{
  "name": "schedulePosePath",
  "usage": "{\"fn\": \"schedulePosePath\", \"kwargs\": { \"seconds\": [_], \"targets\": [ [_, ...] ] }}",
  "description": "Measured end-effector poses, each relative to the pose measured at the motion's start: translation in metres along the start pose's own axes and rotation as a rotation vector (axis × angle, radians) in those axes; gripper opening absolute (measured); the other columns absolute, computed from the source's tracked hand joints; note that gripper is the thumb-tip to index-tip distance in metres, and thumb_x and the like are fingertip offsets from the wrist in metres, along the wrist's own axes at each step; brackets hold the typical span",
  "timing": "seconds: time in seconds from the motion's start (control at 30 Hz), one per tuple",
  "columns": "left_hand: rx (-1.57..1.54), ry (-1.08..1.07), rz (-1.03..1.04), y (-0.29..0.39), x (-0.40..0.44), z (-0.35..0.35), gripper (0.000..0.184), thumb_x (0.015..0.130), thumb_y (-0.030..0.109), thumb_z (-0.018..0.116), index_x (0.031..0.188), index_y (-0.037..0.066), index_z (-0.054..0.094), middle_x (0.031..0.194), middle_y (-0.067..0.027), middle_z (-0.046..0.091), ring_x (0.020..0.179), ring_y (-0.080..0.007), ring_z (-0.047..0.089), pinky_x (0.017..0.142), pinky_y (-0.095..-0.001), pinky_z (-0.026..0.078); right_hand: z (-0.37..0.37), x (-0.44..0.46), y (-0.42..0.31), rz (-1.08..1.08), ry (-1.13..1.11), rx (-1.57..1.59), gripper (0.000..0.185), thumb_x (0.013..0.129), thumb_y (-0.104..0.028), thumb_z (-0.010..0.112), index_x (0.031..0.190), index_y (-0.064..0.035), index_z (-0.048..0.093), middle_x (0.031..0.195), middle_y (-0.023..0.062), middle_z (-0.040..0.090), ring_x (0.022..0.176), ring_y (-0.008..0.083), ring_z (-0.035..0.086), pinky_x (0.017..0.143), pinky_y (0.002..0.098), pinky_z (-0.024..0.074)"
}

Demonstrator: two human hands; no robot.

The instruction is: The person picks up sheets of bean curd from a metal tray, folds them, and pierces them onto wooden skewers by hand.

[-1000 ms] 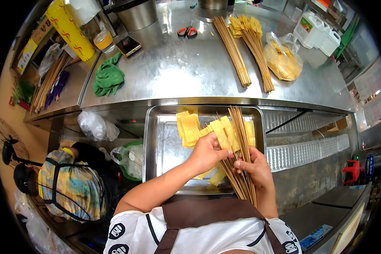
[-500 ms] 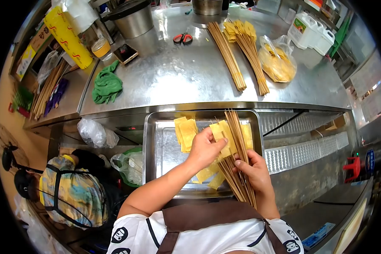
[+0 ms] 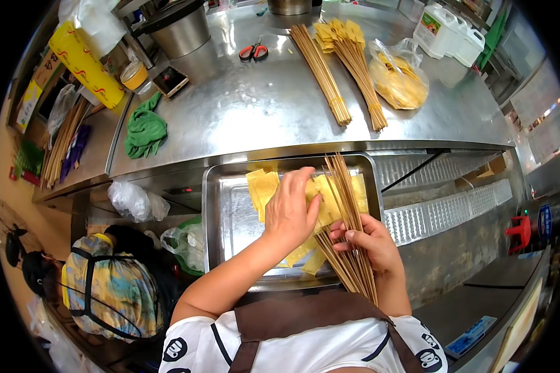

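Observation:
My right hand (image 3: 372,245) is wrapped round a bundle of thin wooden skewers (image 3: 348,214), which slants over the right part of a steel tray (image 3: 208,217). Beside the bundle's upper part, my left hand (image 3: 289,208) is raised with its fingers stretched out and the thumb apart. Next to that thumb, a flat yellow sheet like tofu skin (image 3: 327,200) lies against the skewers; whether the hand touches it I cannot tell. More yellow sheets (image 3: 262,189) are stacked at the tray's left back, and others (image 3: 298,253) lie under my left wrist and the skewers.
On the steel table (image 3: 224,99) are a tied skewer bundle (image 3: 320,74), skewers with yellow sheets (image 3: 359,74), a bag of yellow sheets (image 3: 399,81), scissors (image 3: 254,52) and a green cloth (image 3: 146,129). A person (image 3: 112,283) is low at the left.
My left hand has moved up and its fingers have straightened from a pinch at the yellow sheet. My right hand still holds the skewers, its fingers slightly loosened. The view has shifted a little.

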State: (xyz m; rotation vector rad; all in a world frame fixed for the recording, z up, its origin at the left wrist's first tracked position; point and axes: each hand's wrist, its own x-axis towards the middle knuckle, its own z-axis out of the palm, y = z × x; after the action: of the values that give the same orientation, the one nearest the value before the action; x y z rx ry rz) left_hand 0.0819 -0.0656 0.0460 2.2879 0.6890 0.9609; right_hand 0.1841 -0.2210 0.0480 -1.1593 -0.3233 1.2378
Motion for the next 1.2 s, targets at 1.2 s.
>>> {"fn": "schedulePosePath", "kwargs": {
  "seconds": [1.2],
  "targets": [
    [0.279,-0.518,0.296,-0.099,-0.016,-0.06,0.03,0.066,0.001,0.062,0.095,0.004,0.059,0.101,-0.0092,0.058,0.104,-0.0276,0.052,0.091,-0.0372,0.04,0.002,0.003,0.008,0.02,0.098,0.038,0.014,0.079,0.004,0.058,0.091,0.0005,0.051,0.071,0.006,0.055,0.059,0.0132,0.055,0.058,0.0265,0.0485]
  ]
}}
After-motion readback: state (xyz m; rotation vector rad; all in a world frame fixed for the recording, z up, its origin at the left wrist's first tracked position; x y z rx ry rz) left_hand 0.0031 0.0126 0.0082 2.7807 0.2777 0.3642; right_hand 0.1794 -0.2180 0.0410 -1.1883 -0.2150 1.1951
